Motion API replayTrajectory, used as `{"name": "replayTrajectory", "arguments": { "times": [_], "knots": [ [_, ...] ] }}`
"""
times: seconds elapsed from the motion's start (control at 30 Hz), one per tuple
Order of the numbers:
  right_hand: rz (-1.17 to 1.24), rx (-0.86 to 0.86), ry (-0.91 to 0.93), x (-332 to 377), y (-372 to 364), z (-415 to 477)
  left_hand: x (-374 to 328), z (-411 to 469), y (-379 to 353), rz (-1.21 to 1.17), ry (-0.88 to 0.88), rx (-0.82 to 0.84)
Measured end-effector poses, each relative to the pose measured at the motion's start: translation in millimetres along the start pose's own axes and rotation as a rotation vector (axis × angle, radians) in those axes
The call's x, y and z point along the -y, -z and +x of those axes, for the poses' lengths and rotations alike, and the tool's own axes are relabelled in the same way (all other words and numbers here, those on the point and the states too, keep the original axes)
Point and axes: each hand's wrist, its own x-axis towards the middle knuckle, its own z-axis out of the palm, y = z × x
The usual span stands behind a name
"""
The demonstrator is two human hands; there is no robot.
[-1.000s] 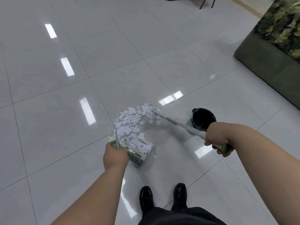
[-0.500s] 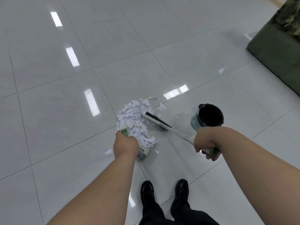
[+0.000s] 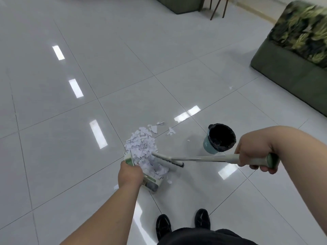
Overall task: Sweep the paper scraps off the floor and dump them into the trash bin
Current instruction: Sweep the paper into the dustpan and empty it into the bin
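Observation:
A heap of white paper scraps (image 3: pixel 141 147) lies on the tiled floor, partly on a white-and-green dustpan (image 3: pixel 153 183). My left hand (image 3: pixel 130 174) grips the dustpan's green handle. My right hand (image 3: pixel 254 152) grips the grey-green handle of a small broom (image 3: pixel 203 159); its dark bristle head (image 3: pixel 168 160) rests against the right side of the heap. A few loose scraps (image 3: pixel 155 128) lie beyond the heap, and one (image 3: pixel 169 181) lies by the pan. The small teal trash bin (image 3: pixel 220 137) with a black liner stands upright to the right of the heap.
A green sofa (image 3: pixel 292 71) with a leaf-patterned cushion stands at the right. Dark furniture (image 3: pixel 178 4) and wooden chair legs (image 3: pixel 216 7) stand at the far back. My black shoes (image 3: pixel 163 225) are below the dustpan. Glossy tiles stretch to the left.
The broom head has swept from the far side of the heap back toward the dustpan, pushing scraps onto it. A few scraps stayed behind farther out. My left hand kept the pan in place.

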Motion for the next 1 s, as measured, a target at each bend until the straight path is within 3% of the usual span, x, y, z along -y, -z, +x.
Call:
{"name": "replayTrajectory", "arguments": {
  "times": [0.23, 0.4, 0.57, 1.0],
  "knots": [
    [-0.110, -0.085, 0.007, -27.8, -3.6, 4.6, 10.6, -33.6, 18.5, -0.071, -0.049, -0.008],
    [-0.089, -0.044, 0.001, -45.1, -8.1, 10.6, -12.5, -59.6, 18.9, -0.087, -0.115, -0.022],
    [-0.123, 0.018, 0.016, -73.8, -3.0, 15.3, -39.1, -90.7, 2.1, -0.098, -0.169, -0.034],
    [-0.124, -0.106, 0.049, -207.0, 56.6, 17.8, -123.5, -189.2, -67.9, -0.244, -0.261, -0.072]
  ]
}}
